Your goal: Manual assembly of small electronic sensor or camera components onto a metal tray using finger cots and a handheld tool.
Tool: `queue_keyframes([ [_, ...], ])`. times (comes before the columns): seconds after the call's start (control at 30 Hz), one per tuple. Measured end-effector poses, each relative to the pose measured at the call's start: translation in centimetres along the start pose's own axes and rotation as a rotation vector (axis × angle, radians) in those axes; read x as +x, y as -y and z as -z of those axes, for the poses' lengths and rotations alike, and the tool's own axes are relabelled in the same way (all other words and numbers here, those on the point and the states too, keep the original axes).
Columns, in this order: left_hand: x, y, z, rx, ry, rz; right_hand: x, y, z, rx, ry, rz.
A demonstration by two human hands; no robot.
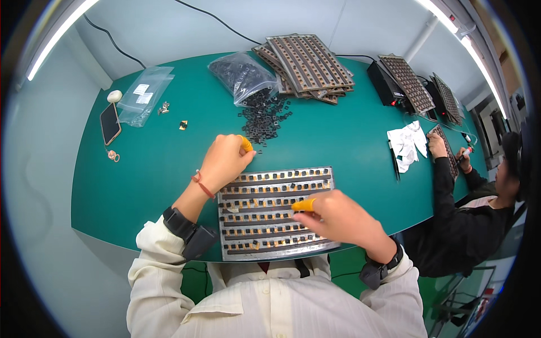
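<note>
On the green tabletop [141, 174], the left hand [226, 156] is near loose black square pieces [260, 123], beyond a metal tray [276, 253] of component rows [260, 216] partly covered by the right hand [345, 217]; either grip's width and contents I cannot tell.

A phone [110, 124] lies on the green bench [169, 180]. Just beyond the phone sits a small rounded white case [114, 96]; on its near side is a pinkish ring-like trinket [114, 155]. To its right lies a clear flat bag [135, 110]. Well to the phone's right are a white cloth [408, 141], dark tweezers [394, 161], a black box [383, 84] and a dark-clothed co-worker [451, 231].
</note>
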State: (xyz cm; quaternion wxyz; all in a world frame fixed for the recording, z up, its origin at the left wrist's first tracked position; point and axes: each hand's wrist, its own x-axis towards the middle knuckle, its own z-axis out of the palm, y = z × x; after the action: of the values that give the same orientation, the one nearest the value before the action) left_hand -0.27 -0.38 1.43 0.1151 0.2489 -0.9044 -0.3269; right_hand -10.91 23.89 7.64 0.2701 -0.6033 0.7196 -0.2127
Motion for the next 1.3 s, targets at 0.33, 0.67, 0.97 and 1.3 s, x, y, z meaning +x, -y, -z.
queue_keyframes([
  [0.33, -1.0, 2.4, 1.2, 0.132, -0.161, -0.046, 1.0, -1.9, 0.5, -0.054, -0.120, -0.035],
  [0.67, -0.5, 0.9, -0.3, 0.113, -0.081, -0.062, -0.3, -2.4, 0.5, -0.009, -0.164, -0.071],
  [0.97, -2.8, -2.6, -0.4, 0.097, 0.006, -0.171, -2.9, -3.9, 0.8, 0.001, -0.262, -0.143],
  [1.3, -12.9, -5.4, -3.4, 0.024, 0.278, -0.494, -5.6, -4.2, 1.2, -0.066, -0.367, -0.222],
])
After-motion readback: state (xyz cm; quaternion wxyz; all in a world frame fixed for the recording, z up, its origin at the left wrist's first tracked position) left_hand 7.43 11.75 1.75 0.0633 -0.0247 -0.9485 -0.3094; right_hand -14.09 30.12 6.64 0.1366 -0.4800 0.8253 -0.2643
